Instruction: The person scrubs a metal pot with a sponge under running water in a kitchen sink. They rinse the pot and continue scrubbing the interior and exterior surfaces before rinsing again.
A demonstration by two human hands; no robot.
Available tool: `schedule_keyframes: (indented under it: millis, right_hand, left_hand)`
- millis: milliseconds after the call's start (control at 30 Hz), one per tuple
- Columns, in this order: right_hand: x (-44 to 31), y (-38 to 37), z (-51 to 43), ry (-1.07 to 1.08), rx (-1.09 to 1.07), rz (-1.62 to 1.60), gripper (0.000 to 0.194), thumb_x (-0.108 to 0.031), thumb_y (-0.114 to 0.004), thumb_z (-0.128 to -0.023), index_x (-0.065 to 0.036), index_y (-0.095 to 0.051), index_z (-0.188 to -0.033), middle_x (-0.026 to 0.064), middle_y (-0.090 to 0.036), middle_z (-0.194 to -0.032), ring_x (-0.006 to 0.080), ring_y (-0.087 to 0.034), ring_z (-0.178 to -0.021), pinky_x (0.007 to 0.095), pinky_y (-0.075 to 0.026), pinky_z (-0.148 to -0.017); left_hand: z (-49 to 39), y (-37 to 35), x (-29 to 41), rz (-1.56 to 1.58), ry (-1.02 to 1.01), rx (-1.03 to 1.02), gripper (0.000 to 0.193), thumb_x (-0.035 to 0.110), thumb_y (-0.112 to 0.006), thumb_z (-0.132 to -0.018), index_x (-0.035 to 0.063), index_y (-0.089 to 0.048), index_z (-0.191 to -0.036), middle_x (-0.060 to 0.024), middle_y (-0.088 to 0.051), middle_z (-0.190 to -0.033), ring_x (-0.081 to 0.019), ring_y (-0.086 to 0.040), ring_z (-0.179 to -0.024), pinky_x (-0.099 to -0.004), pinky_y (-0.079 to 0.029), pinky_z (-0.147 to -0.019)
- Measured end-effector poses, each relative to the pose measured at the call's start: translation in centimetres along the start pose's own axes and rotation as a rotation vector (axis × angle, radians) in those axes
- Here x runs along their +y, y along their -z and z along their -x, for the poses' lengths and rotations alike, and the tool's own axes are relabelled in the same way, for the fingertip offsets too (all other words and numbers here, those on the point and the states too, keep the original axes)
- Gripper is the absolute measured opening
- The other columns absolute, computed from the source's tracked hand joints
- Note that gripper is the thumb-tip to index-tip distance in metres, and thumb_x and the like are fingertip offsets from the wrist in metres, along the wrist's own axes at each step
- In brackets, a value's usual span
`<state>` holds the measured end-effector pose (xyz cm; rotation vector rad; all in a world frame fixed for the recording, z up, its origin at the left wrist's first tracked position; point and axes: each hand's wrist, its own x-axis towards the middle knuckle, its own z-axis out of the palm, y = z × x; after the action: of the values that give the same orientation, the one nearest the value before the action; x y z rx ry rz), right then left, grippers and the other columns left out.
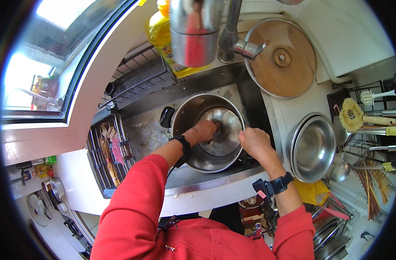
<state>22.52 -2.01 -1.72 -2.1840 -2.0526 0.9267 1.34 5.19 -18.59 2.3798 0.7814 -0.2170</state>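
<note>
A deep stainless steel pot (186,117) stands tilted in the sink (146,130), its mouth facing me. One black handle (167,117) sticks out on its left side. My left hand (203,130) reaches down inside, fingers bent near the pot's bottom. Something dark and blurred lies at the fingertips; whether the hand grips it is hard to make out. My right hand (256,141) is closed on the pot's right rim, thumb at the edge. Both wrists wear black straps.
Above the pot hang a blurred metal cylinder (196,48) and a faucet (230,39). A large glass lid (292,76) and stacked steel bowls (315,146) sit at right, beside hanging brushes (351,113) and a ladle (340,171). A yellow bottle (157,31) and a rack (97,156) are left.
</note>
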Motion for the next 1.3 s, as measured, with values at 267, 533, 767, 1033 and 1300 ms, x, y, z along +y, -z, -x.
schedule_keyframes:
  millis: [267, 533, 767, 1033, 1300]
  right_hand:
    - [1.1, -0.6, -0.2, -0.05, -0.011, -0.018, 0.04, -0.028, -0.049, -0.092, 0.003, -0.067, -0.074, 0.0263, -0.065, -0.076, 0.0435, -0.065, -0.076, 0.0494, -0.052, -0.072]
    - [1.8, -1.4, 0.2, -0.067, -0.041, -0.042, 0.037, -0.026, -0.048, -0.091, 0.001, -0.069, -0.079, 0.025, -0.067, -0.081, 0.0415, -0.067, -0.078, 0.049, -0.053, -0.072]
    - [2.1, -1.8, 0.1, -0.045, 0.002, -0.066, 0.037, -0.026, -0.049, -0.091, 0.001, -0.07, -0.078, 0.0252, -0.067, -0.079, 0.0416, -0.067, -0.077, 0.0487, -0.053, -0.07]
    - [2.5, -2.0, 0.1, -0.039, 0.0, -0.089, 0.037, -0.026, -0.049, -0.092, 0.002, -0.068, -0.079, 0.025, -0.066, -0.078, 0.0418, -0.066, -0.075, 0.0493, -0.053, -0.069]
    - [3.1, -2.5, -0.3, -0.02, 0.007, -0.108, 0.039, -0.028, -0.048, -0.093, 0.003, -0.068, -0.079, 0.0262, -0.065, -0.075, 0.0429, -0.066, -0.074, 0.0499, -0.052, -0.069]
  left_hand:
    - [-0.3, -0.2, 0.9, -0.078, -0.095, -0.134, 0.035, 0.009, -0.064, -0.07, 0.0033, -0.06, -0.105, -0.0188, -0.066, -0.098, -0.0359, -0.066, -0.091, -0.0457, -0.055, -0.078]
    - [-0.8, -1.2, 0.1, -0.124, 0.206, 0.094, 0.032, 0.011, -0.062, -0.074, 0.0028, -0.059, -0.105, -0.0211, -0.065, -0.098, -0.0386, -0.067, -0.087, -0.0451, -0.055, -0.073]
    - [-0.8, -1.4, 0.1, -0.187, 0.094, -0.044, 0.028, 0.013, -0.063, -0.076, 0.0026, -0.059, -0.102, -0.0222, -0.066, -0.092, -0.0361, -0.067, -0.088, -0.0439, -0.056, -0.072]
    - [-1.0, -0.9, 0.3, -0.102, 0.06, -0.235, 0.039, 0.012, -0.068, -0.071, 0.0002, -0.055, -0.106, -0.0242, -0.062, -0.104, -0.0396, -0.066, -0.091, -0.0455, -0.055, -0.076]
    - [-1.0, -2.4, -1.5, -0.155, 0.313, 0.124, 0.032, 0.01, -0.067, -0.073, -0.0002, -0.059, -0.102, -0.0221, -0.066, -0.096, -0.038, -0.068, -0.084, -0.0456, -0.056, -0.075]
